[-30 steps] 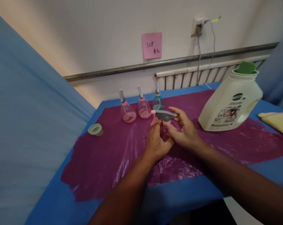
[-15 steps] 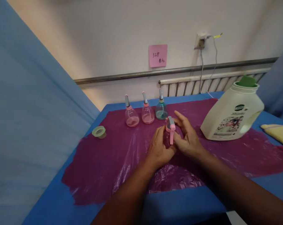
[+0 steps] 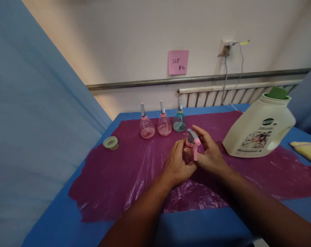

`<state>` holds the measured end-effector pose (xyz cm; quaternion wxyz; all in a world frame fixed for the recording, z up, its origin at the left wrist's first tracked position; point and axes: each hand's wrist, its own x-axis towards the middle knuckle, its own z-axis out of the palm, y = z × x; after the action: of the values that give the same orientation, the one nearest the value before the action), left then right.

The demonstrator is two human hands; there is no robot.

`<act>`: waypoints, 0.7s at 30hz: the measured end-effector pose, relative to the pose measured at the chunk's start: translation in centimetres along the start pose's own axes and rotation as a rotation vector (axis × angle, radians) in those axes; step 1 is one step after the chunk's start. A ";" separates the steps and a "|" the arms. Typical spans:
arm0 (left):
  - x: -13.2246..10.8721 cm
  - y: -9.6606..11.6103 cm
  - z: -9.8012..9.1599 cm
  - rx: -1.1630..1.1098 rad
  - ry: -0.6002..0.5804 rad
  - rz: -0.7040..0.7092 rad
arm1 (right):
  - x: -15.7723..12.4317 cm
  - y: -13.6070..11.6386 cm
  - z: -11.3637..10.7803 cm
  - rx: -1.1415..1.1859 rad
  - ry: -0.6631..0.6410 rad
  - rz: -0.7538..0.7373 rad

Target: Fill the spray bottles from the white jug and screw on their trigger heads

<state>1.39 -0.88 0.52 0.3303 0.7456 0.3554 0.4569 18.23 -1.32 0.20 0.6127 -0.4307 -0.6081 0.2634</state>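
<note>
left hand (image 3: pixel 176 165): grip curled round clear plastic bottle (image 3: pixel 188 155) | right hand (image 3: pixel 210 153): part-open, hold unclear | crinkled sheet (image 3: pixel 116 175)

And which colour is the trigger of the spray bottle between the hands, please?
The trigger is pink; the head view shows it best.
</note>
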 end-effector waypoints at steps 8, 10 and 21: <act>0.0 -0.3 0.2 -0.004 0.008 -0.044 | -0.3 -0.1 -0.3 0.060 0.001 0.037; 0.0 -0.2 0.2 0.007 -0.005 -0.046 | -0.4 -0.3 -0.3 0.056 -0.037 0.050; 0.0 -0.6 -0.3 0.061 -0.044 0.017 | 0.1 -0.3 -1.2 -0.228 -0.090 -0.418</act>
<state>1.01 -0.57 0.13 0.3111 0.7681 0.3554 0.4322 19.31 -1.62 0.62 0.5738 -0.3494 -0.7365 0.0795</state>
